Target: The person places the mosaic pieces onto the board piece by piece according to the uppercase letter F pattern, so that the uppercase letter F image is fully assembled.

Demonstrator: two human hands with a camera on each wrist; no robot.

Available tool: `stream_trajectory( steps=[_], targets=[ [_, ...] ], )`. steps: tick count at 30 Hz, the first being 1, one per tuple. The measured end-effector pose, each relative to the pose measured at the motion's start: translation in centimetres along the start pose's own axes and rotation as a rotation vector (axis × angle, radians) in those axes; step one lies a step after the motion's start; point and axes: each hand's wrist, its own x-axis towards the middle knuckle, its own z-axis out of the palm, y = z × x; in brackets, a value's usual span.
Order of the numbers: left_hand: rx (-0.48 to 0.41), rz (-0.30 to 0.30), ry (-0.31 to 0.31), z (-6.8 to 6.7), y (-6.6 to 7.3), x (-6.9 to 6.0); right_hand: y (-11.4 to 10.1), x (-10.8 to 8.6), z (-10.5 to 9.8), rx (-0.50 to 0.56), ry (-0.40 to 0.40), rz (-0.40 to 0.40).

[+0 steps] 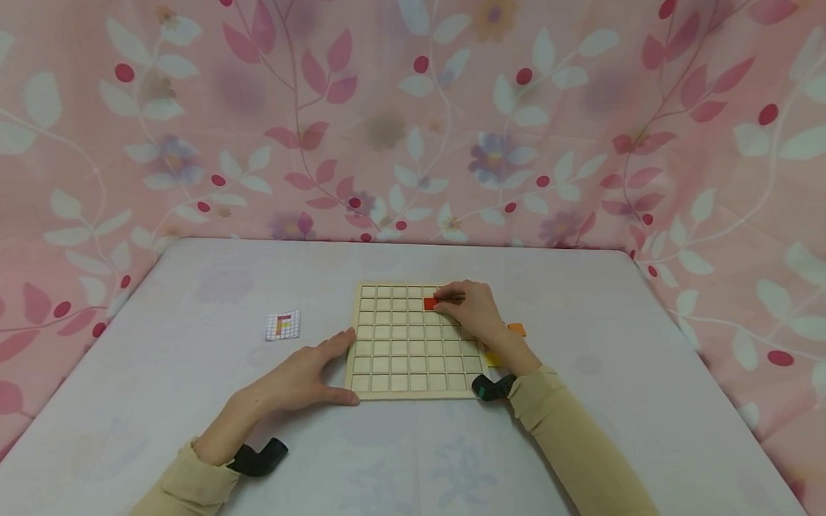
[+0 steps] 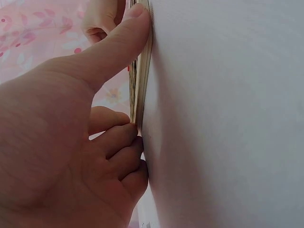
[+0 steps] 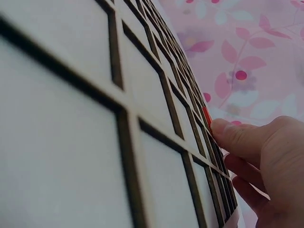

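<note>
1. Step in hand: judged from the layout, a red piece (image 1: pixel 429 304) is being set into a cell of the wooden grid board (image 1: pixel 415 398).
2. Location: the red piece is at the far part of the board, right of its middle, about the second row from the far edge. Whether it is fully seated cannot be told.
3. Right hand (image 1: pixel 476 309): thumb and forefinger are nearly closed, pinching the right side of the red piece.
4. Left hand (image 1: pixel 303 376): thumb and fingers are spread, bracing the board's near left corner and left edge; no loose piece is visible in it.
5. Next move: this would likely call for aligning the piece with the cell walls, pressing it flat and releasing, with the board braced.
6. Supply: an orange piece (image 1: pixel 517 330) and a yellow piece (image 1: pixel 494 359) lie at the board's right, partly hidden by the right arm.
7. Reference: a small card (image 1: pixel 284 325), left of the board, bears a printed grid and coloured figure, possibly the pattern to copy.
8. Markings: no brand, label or writing is legible on card, board or pieces.
</note>
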Motion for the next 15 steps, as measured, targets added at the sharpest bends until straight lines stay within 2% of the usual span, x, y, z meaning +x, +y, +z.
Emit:
stream_trajectory(
  steps=[5, 10, 15],
  targets=[
    [-0.007, -0.001, -0.001, 0.0, 0.2, 0.0, -0.5, -0.3, -1.6, 0.111, 0.049, 0.062],
    [-0.008, -0.003, -0.002, 0.0, 0.2, 0.1, -0.7, -0.8, -3.8, 0.122, 0.066, 0.065],
    [-0.009, -0.004, 0.003, 0.0, 0.2, -0.1, 0.2, -1.6, -5.3, 0.082, 0.069, 0.080]
  ],
)
